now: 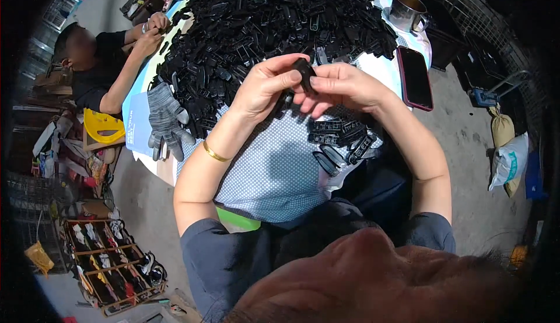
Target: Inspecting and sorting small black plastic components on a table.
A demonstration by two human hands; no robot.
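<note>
Head view, left hand (262, 88): your thumb and fingers pinch a small black part (304, 73).
Right hand (349, 87): your fingers pinch that part too, but its shape is hard to see.
Small black part: up over the tabletop (376, 65), between your hands.
Big black pile (274, 23): spread toward the far edge.
Phone (415, 79): by the right edge, near a metal mug (405, 13).
Gray glove (165, 116): by the left edge.

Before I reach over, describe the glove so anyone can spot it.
Find the heap of black parts on the table. At its near left edge, by a pale blue sheet, lies a knitted glove, its grey fabric fingers unlike those parts.
</note>
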